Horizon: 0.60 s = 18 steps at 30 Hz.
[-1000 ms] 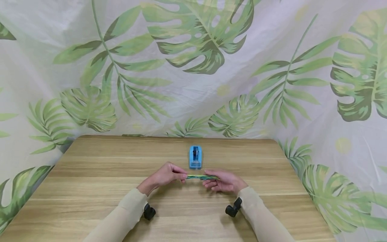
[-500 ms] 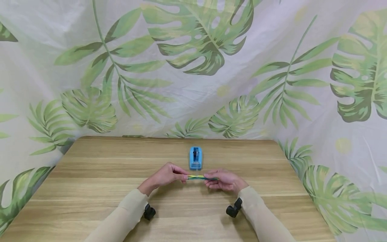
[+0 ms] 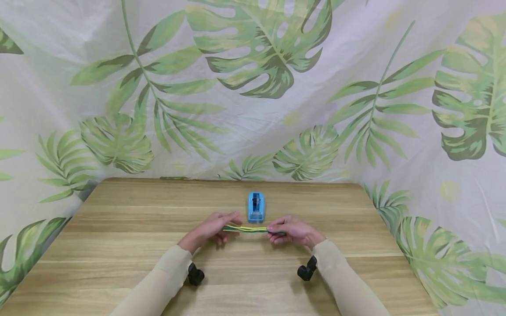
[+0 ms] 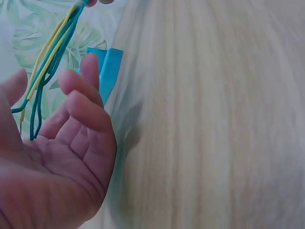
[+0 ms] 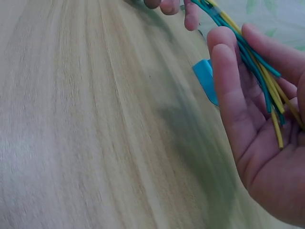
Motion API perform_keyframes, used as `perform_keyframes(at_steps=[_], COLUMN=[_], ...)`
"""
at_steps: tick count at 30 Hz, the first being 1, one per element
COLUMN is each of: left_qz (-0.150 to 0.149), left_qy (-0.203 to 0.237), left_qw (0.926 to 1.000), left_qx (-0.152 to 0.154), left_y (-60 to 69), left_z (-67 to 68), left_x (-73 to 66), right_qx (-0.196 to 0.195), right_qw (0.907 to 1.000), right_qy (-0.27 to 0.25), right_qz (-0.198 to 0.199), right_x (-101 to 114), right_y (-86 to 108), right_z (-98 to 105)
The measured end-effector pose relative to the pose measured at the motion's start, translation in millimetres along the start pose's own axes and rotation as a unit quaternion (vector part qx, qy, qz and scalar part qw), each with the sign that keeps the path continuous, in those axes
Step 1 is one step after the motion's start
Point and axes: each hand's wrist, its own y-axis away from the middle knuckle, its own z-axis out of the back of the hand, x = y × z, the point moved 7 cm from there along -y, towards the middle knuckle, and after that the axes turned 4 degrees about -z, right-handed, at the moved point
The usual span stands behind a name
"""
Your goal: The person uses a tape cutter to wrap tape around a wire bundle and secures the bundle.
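Observation:
A bundle of yellow and green wires [image 3: 254, 229] stretches between the two hands above the table. My right hand [image 3: 294, 231] pinches its right end between thumb and fingers; loose wire ends fan over the palm in the right wrist view. My left hand [image 3: 211, 227] is around the other end with thumb and fingers spread apart. Wire ends [image 4: 47, 71] hang in that gap, some reaching the palm. A greyish band [image 5: 214, 9] seems to circle the bundle near its middle, though blurred. Just beyond the wires stands a blue tape dispenser [image 3: 256, 216].
The wooden table [image 3: 158, 197] has its far edge against a leaf-print cloth [image 3: 253, 131]. Black wrist cameras [image 3: 195, 275] hang beneath both cream sleeves [image 3: 170, 265], close above the tabletop.
The left hand has loosened its pinch and slid a little left, its fingers parting, so more wire shows. The right hand has kept its grip on the bundle, its fingers having closed in earlier.

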Motion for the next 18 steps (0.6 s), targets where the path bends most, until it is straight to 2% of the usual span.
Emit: perform_keyframes(at_steps=[3, 7, 10, 18], left_qz=[0.028, 0.040, 0.045, 0.061], left_qy=[0.030, 0.065, 0.078, 0.096], left_qw=[0.9990, 0.9963, 0.9949, 0.9928], left_qx=[0.019, 0.040, 0.045, 0.036], left_y=[0.4, 0.3, 0.4, -1.2], left_z=[-3.3, -8.1, -10.2, -11.4], left_x=[5.2, 5.9, 5.8, 9.4], right_qx=[-0.004, -0.008, -0.018, -0.067], right_qw=[0.9996, 0.9982, 0.9952, 0.9759], right_qy=[0.024, 0.054, 0.087, 0.183], right_qz=[0.012, 0.026, 0.040, 0.097], right_x=[1.4, 3.3, 5.3, 16.0], right_y=[0.0, -1.2, -1.4, 3.1], right_z=[0.6, 1.8, 3.5, 3.2])
